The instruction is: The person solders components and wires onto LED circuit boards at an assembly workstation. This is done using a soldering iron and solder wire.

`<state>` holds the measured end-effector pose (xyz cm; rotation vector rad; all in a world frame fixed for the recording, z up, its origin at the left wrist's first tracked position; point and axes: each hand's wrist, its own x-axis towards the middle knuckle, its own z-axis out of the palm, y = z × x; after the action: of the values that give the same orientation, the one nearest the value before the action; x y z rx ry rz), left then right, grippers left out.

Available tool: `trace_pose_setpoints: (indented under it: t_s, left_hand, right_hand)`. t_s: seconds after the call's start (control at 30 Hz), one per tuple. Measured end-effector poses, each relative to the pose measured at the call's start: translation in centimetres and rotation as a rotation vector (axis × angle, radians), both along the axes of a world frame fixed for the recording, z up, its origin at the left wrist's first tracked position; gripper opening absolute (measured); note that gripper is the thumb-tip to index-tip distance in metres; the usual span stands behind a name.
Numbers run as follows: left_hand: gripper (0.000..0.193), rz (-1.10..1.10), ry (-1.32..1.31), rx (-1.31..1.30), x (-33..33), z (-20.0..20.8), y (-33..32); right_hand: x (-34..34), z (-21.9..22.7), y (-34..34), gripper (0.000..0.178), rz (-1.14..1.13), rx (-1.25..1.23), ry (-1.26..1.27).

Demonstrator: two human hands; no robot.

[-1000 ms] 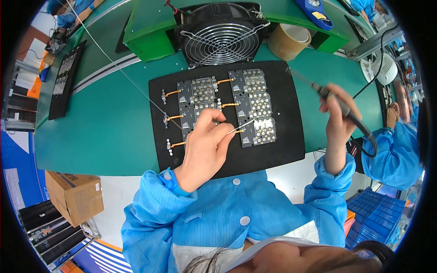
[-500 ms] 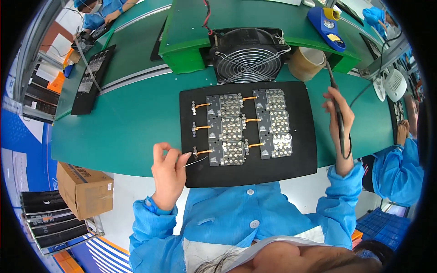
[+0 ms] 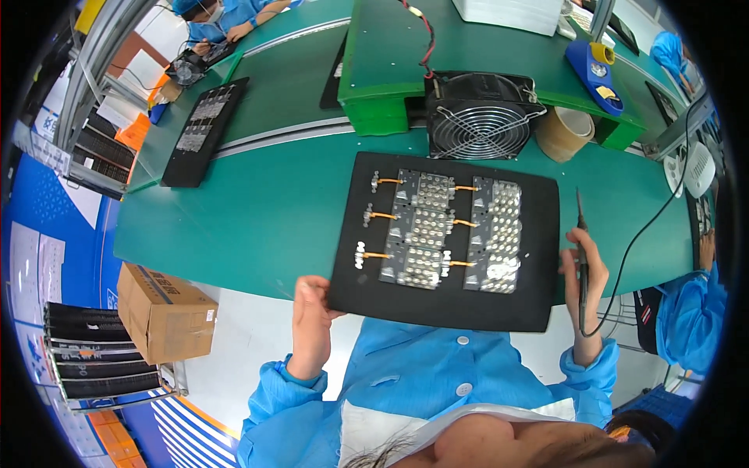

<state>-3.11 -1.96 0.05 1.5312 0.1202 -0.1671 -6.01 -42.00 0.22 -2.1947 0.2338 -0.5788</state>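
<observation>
A black rectangular board (image 3: 445, 308) lies at the near edge of the green bench, turned slightly. On it are two columns of small circuit boards (image 3: 427, 228) with rows of shiny round pads. Short orange flex strips (image 3: 378, 255) run from them to small connectors. My left hand (image 3: 312, 324) has its fingers closed on the board's near left corner; a tweezer-like tip is too blurred there to confirm. Just off the board's right edge, my right hand (image 3: 589, 273) grips a soldering iron (image 3: 583, 277), its tip pointing away from me, touching nothing.
Behind the board stand a black fan with a wire guard (image 3: 480, 125) and a roll of tape (image 3: 565, 134). A blue soldering stand (image 3: 594, 78) sits on the green shelf (image 3: 378, 109). Another black board (image 3: 204, 132) lies far left; a carton (image 3: 168, 316) is below. Co-workers sit at both sides.
My left hand has gone from working with a thin metal tool by the lower-left connector to holding the board's corner. The board has turned slightly clockwise. The iron has come down nearer the board. The view has shifted.
</observation>
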Motion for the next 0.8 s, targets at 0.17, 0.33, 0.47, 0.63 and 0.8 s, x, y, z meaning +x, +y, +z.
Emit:
trace_pose_setpoints:
  t_s: [0.17,0.33,0.47,0.63,0.8]
  left_hand:
    - [0.044,0.408,-0.197,-0.319,0.6,-0.1,1.2]
    - [0.038,0.365,-0.170,-0.453,1.2,-1.3,-0.6]
    - [0.030,0.400,0.017,-0.512,1.9,-0.8,-1.9]
    - [0.023,0.486,-0.100,-0.527,2.8,-0.9,1.5]
    - [0.020,0.613,-0.214,-0.477,4.6,0.6,9.2]
  right_hand:
    - [-0.5,-0.5,5.8,0.030,0.192,0.187,-0.016]
    - [0.1,-1.5,8.8,0.032,0.284,0.242,-0.076]
    - [0.2,-1.3,9.8,0.030,0.318,0.253,-0.099]
    - [0.1,-1.7,8.6,0.030,0.300,0.220,-0.092]
    - [-0.3,-2.1,6.3,0.033,0.164,-0.005,-0.120]
